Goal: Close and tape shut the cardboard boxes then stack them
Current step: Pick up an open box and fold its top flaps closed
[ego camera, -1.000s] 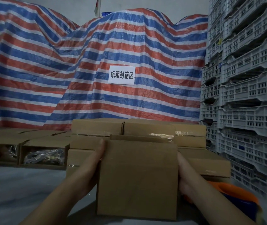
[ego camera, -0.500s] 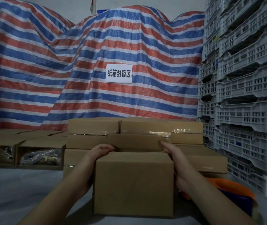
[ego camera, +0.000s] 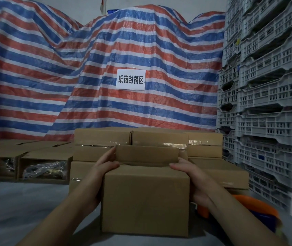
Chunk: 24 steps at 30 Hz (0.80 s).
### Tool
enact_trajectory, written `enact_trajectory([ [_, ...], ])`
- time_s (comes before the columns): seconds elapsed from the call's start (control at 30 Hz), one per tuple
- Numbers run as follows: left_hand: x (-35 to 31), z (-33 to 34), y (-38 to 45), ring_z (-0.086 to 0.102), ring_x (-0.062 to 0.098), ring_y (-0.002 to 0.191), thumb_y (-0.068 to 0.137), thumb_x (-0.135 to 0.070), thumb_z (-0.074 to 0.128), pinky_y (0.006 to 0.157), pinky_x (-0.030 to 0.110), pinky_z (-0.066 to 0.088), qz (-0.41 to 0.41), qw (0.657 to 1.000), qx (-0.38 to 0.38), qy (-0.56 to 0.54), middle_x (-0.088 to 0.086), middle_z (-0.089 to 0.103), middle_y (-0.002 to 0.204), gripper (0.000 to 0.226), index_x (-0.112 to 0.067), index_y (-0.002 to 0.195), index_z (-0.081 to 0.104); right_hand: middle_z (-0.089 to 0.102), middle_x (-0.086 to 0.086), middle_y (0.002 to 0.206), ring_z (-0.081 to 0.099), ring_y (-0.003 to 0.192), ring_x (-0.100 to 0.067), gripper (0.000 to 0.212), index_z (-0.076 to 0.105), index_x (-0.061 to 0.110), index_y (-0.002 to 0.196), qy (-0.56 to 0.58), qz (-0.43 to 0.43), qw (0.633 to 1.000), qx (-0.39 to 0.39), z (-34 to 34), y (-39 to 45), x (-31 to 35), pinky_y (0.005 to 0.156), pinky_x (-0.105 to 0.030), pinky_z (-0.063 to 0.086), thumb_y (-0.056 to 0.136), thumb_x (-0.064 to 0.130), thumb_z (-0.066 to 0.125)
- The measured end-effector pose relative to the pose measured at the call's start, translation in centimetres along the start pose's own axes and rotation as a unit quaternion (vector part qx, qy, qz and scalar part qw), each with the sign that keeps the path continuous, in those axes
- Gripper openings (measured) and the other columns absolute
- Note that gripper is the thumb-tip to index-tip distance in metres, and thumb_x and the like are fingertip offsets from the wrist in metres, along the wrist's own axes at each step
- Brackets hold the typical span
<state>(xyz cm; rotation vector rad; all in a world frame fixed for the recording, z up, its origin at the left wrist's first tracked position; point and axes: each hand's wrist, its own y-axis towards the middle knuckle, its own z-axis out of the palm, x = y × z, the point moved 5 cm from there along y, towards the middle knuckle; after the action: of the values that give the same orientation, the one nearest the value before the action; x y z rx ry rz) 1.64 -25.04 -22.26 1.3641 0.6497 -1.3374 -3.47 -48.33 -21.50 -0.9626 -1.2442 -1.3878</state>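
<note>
cardboard box (ego camera: 145, 201) on the grey table (ego camera: 17, 206), near flap folded down, far flap (ego camera: 147, 153) upright.
left hand (ego camera: 104, 167) and right hand (ego camera: 186, 167) gripping the top side edges, fingers curled over the rim. taped boxes (ego camera: 131, 139) stacked just behind; open boxes (ego camera: 42, 166) to the left; orange tape dispenser (ego camera: 255, 206) beside the right forearm; striped tarp (ego camera: 88, 68) behind; grey crates (ego camera: 269, 103) to the right.

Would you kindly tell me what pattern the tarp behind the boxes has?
The tarp has red, blue and white stripes, best seen in the head view.
</note>
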Motion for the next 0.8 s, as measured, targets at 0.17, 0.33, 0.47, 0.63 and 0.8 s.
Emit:
enact_trajectory([
  [0.17,-0.01,-0.17,-0.34,0.067,0.026,0.085,0.076,-0.03,0.067,0.064,0.037,0.052,-0.004,1.0,-0.023,-0.002,0.009,0.067,0.116,0.031,-0.022,0.105,0.065,0.076,-0.013,0.106,0.072,0.089,-0.028,0.052,0.069,0.02,0.123,-0.005,-0.002,1.0,-0.007,0.16,-0.35,0.15,0.074,-0.038,0.058,0.072,0.022,0.072],
  [0.33,-0.08,-0.17,-0.6,0.065,0.028,0.087,0.07,-0.035,0.068,0.067,0.037,0.051,-0.017,0.999,-0.048,0.006,0.003,0.07,0.11,0.048,-0.006,0.109,0.061,0.078,-0.003,0.102,0.074,0.084,-0.018,0.054,0.067,0.021,0.125,-0.009,-0.01,1.0,-0.01,0.56,-0.64,0.32,0.065,-0.029,0.06,0.072,0.031,0.07],
  [0.47,0.08,-0.18,-0.52,0.063,0.03,0.095,0.081,-0.028,0.065,0.07,0.037,0.05,-0.022,0.999,-0.048,0.006,0.0,0.068,0.116,0.039,-0.005,0.112,0.06,0.077,-0.003,0.107,0.072,0.099,-0.023,0.059,0.07,0.026,0.12,-0.027,-0.004,0.999,-0.035,0.69,-0.68,0.0,0.081,-0.037,0.059,0.069,0.056,0.067],
  [0.63,0.07,-0.19,-0.31,0.063,0.029,0.099,0.088,-0.022,0.06,0.073,0.038,0.049,-0.024,0.998,-0.051,0.005,-0.008,0.07,0.114,0.018,-0.01,0.101,0.062,0.076,-0.013,0.108,0.07,0.093,-0.027,0.036,0.074,0.021,0.114,-0.024,0.007,0.998,-0.058,0.75,-0.61,-0.12,0.079,-0.037,0.054,0.081,0.034,0.071],
  [0.8,0.07,-0.33,-0.17,0.063,0.03,0.097,0.089,-0.021,0.061,0.073,0.038,0.05,-0.044,0.998,-0.047,0.015,-0.005,0.069,0.114,0.023,-0.009,0.108,0.064,0.075,-0.009,0.105,0.066,0.095,-0.028,0.022,0.072,0.018,0.112,-0.038,0.003,0.997,-0.072,0.57,-0.3,0.05,0.079,-0.037,0.051,0.094,0.015,0.061],
])
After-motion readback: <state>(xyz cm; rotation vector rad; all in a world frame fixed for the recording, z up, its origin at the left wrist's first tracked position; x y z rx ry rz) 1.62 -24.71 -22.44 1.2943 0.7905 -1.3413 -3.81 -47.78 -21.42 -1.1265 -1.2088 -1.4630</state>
